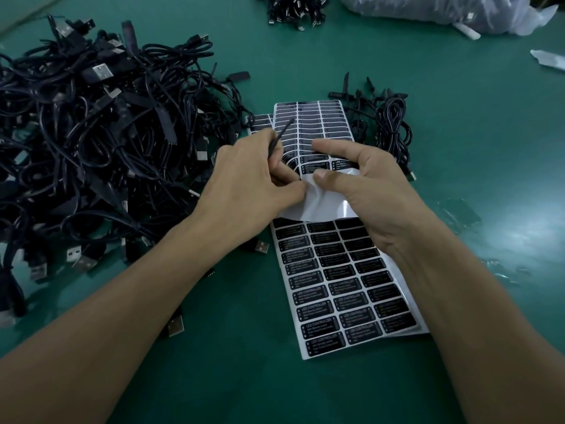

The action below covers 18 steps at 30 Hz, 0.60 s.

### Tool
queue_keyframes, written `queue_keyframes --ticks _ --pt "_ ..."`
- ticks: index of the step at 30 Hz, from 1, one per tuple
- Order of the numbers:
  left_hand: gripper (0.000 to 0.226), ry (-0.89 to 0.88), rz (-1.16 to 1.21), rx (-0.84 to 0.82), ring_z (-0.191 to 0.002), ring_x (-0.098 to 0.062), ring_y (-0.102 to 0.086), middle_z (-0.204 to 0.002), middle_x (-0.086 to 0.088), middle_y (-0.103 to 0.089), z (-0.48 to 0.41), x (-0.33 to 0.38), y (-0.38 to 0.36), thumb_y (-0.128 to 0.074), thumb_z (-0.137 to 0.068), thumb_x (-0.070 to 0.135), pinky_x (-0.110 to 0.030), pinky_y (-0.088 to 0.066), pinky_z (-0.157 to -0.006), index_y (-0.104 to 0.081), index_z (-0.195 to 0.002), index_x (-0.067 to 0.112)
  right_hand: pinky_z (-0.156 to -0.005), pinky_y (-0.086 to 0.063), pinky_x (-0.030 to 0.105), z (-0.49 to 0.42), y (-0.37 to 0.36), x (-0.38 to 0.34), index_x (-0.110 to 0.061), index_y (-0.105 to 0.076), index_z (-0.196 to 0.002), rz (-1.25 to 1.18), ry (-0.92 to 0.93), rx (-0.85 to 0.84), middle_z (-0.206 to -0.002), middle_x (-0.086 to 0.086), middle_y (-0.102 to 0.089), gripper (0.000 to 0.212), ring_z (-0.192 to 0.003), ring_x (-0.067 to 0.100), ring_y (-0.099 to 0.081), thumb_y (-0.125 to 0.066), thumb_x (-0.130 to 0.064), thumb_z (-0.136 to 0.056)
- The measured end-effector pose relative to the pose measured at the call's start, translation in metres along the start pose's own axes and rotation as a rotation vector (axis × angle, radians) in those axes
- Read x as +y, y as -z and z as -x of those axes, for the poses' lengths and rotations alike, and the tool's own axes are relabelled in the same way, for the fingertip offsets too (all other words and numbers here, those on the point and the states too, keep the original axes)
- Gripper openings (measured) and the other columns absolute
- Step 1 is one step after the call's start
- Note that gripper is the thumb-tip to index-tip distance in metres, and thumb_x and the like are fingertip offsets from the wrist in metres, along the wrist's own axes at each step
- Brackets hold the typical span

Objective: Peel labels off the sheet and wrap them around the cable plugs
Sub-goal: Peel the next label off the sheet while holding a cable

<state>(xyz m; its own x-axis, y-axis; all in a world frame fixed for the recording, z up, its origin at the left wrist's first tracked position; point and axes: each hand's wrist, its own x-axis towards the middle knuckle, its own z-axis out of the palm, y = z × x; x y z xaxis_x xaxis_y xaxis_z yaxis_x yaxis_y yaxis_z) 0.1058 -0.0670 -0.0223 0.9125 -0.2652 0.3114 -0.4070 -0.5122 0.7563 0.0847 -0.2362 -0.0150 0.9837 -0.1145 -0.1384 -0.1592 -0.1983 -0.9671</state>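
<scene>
A white sheet of black labels [342,289] lies on the green table in front of me, over other label sheets. Its middle is bent up, with the white backing [318,203] showing between my hands. My left hand [253,182] holds a thin dark tool [284,133] that sticks up from its fingers, and its fingertips pinch the bent sheet. My right hand [363,185] grips the fold of the sheet from the right, thumb on the white backing. A big heap of black USB cables [101,142] lies to the left.
A smaller bunch of black cables [385,123] lies behind the sheets on the right. More cables [290,9] and a clear plastic bag [434,10] sit at the far edge. Loose USB plugs [260,246] lie beside the sheet.
</scene>
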Motion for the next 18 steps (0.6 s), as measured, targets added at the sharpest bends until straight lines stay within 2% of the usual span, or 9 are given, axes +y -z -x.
queue_keyframes --ticks 4,6,8,10,12,14,15,16,18 --pt "0.04 0.021 -0.007 0.001 -0.077 -0.033 -0.067 -0.077 -0.014 -0.073 -0.001 0.0 0.001 -0.071 -0.073 0.016 -0.05 -0.053 -0.069 -0.032 -0.071 0.019 -0.111 -0.043 0.048 0.0 0.001 0.0 -0.031 -0.069 -0.12 0.002 -0.003 0.0 -0.131 -0.001 -0.064 0.039 -0.128 0.023 -0.056 -0.07 -0.006 -0.091" --pt "0.037 0.03 0.01 -0.002 -0.081 -0.037 -0.068 -0.081 -0.019 -0.072 -0.002 0.0 0.001 -0.07 -0.077 0.014 -0.053 -0.053 -0.069 -0.033 -0.072 0.019 -0.111 -0.043 0.047 0.0 0.001 -0.001 -0.032 -0.069 -0.12 0.011 0.004 0.007 -0.129 -0.003 -0.065 0.039 -0.127 0.022 -0.057 -0.07 -0.006 -0.091" --pt "0.037 0.031 0.008 0.007 -0.08 -0.036 -0.068 -0.082 -0.02 -0.071 -0.003 0.0 0.003 -0.069 -0.079 0.012 -0.054 -0.052 -0.067 -0.033 -0.071 0.018 -0.113 -0.04 0.041 0.001 0.001 -0.001 -0.033 -0.066 -0.123 0.057 0.057 0.016 -0.126 -0.014 -0.063 0.043 -0.128 0.012 -0.053 -0.07 -0.006 -0.09" --pt "0.037 0.034 0.004 0.041 -0.077 -0.035 -0.065 -0.079 -0.021 -0.069 -0.003 -0.001 0.004 -0.067 -0.077 0.011 -0.052 -0.052 -0.064 -0.032 -0.07 0.019 -0.111 -0.031 0.026 0.002 0.001 -0.001 -0.035 -0.06 -0.132 0.123 0.139 0.026 -0.126 -0.028 -0.054 0.052 -0.128 -0.004 -0.042 -0.071 -0.007 -0.089" --pt "0.036 0.062 0.015 0.108 -0.069 -0.035 -0.058 -0.075 -0.021 -0.063 -0.005 -0.002 0.008 -0.066 -0.073 0.012 -0.042 -0.049 -0.056 -0.031 -0.069 0.02 -0.105 -0.024 0.02 0.002 0.004 -0.002 -0.037 -0.054 -0.138 0.165 0.194 0.033 -0.132 -0.03 -0.046 0.062 -0.123 -0.015 -0.036 -0.074 -0.01 -0.087" --pt "0.036 0.113 0.128 0.146 -0.063 -0.03 -0.058 -0.071 -0.02 -0.063 -0.008 -0.003 0.012 -0.064 -0.068 0.015 -0.03 -0.039 -0.05 -0.029 -0.069 0.021 -0.113 -0.025 0.026 0.002 0.011 -0.003 -0.039 -0.051 -0.14 0.19 0.205 0.022 -0.139 -0.028 -0.045 0.069 -0.127 -0.015 -0.036 -0.079 -0.012 -0.083" --pt "0.036 0.133 0.19 0.152 -0.067 -0.032 -0.064 -0.07 -0.021 -0.064 -0.009 -0.003 0.014 -0.064 -0.066 0.015 -0.027 -0.037 -0.051 -0.028 -0.069 0.021 -0.118 -0.027 0.034 0.001 0.014 -0.003 -0.039 -0.051 -0.14 0.203 0.198 0.007 -0.144 -0.025 -0.046 0.072 -0.133 -0.007 -0.038 -0.082 -0.013 -0.08" --pt "0.037 0.152 0.241 0.164 -0.073 -0.038 -0.068 -0.071 -0.025 -0.063 -0.01 -0.004 0.014 -0.064 -0.066 0.015 -0.028 -0.036 -0.052 -0.027 -0.069 0.021 -0.12 -0.028 0.042 0.001 0.017 -0.004 -0.039 -0.05 -0.14 0.218 0.186 -0.014 -0.146 -0.021 -0.046 0.076 -0.137 0.001 -0.039 -0.084 -0.013 -0.078" --pt "0.038 0.186 0.327 0.211 -0.074 -0.043 -0.065 -0.076 -0.033 -0.059 -0.013 -0.004 0.016 -0.065 -0.067 0.013 -0.032 -0.039 -0.054 -0.028 -0.068 0.022 -0.121 -0.027 0.049 0.001 0.02 -0.005 -0.038 -0.049 -0.142 0.236 0.157 -0.078 -0.149 -0.017 -0.046 0.081 -0.14 0.008 -0.039 -0.087 -0.014 -0.074"
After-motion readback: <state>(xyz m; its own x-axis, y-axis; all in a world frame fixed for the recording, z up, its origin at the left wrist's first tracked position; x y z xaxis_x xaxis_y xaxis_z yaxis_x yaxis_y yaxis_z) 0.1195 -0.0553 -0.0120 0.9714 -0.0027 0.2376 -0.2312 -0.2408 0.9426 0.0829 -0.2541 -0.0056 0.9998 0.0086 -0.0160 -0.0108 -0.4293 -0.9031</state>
